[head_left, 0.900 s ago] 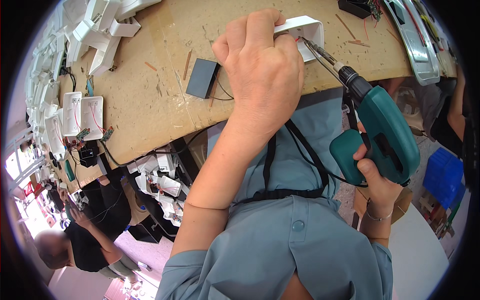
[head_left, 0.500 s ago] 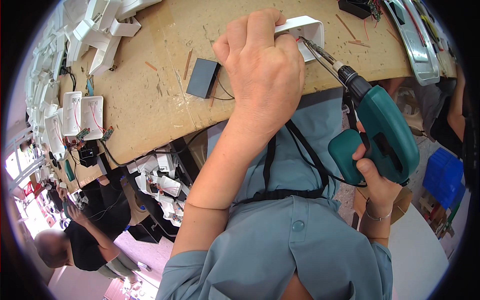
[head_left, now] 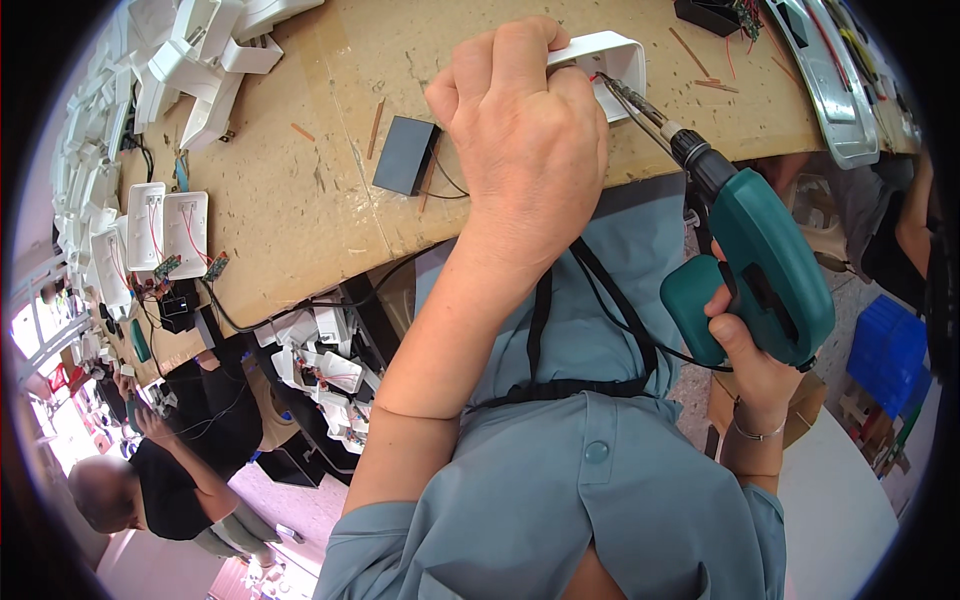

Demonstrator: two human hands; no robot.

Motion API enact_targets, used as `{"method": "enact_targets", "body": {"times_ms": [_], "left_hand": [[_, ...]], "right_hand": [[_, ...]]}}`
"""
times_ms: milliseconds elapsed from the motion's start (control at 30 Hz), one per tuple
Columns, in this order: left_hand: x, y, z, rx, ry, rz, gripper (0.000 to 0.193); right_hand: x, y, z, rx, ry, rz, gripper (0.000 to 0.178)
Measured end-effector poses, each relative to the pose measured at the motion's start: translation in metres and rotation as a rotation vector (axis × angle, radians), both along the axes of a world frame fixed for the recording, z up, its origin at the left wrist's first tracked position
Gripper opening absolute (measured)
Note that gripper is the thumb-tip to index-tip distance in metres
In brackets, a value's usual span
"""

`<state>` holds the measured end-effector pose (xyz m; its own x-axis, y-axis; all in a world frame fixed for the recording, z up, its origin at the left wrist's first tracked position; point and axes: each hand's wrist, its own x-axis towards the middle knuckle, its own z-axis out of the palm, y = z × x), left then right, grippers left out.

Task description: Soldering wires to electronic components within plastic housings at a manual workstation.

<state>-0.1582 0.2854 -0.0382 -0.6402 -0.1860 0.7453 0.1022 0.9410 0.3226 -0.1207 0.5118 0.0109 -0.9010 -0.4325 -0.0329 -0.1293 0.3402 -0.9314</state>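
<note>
Left hand (head_left: pixel 525 130) grips white housing (head_left: pixel 610 55); right hand (head_left: pixel 745 350) holds drill (head_left: pixel 760 265), bit aimed up-left.

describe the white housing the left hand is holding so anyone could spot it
On the brown workbench, follow the left hand at its front edge. It pins down a white plastic housing, the only one with the green drill bit inside.

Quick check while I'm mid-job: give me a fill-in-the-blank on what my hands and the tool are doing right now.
1. The left hand presses down on a ____ plastic housing.
2. The right hand holds a ____ power screwdriver.
3. The screwdriver's bit points into the ____ .
4. The small dark grey box lies on the ____ workbench.

Missing words: white; green; housing; wooden
</note>
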Motion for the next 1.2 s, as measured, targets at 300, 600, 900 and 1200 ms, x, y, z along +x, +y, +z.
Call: {"method": "enact_targets", "body": {"times_ms": [300,600,900,1200], "left_hand": [[0.002,0.0,0.004,0.025,-0.004,-0.001,0.005],[0.003,-0.002,0.001,-0.049,-0.069,0.018,0.005],[0.016,0.001,0.004,-0.003,-0.075,-0.049,0.009],[0.034,0.007,0.007,-0.067,-0.046,-0.013,0.018]], "right_hand": [[0.005,0.01,0.0,-0.052,0.011,0.044,0.062],[0.014,0.016,-0.003,-0.161,-0.017,-0.113,0.07],[0.012,0.017,-0.005,-0.168,0.021,-0.102,0.069],[0.011,0.016,-0.006,-0.184,0.009,-0.146,0.071]]}}
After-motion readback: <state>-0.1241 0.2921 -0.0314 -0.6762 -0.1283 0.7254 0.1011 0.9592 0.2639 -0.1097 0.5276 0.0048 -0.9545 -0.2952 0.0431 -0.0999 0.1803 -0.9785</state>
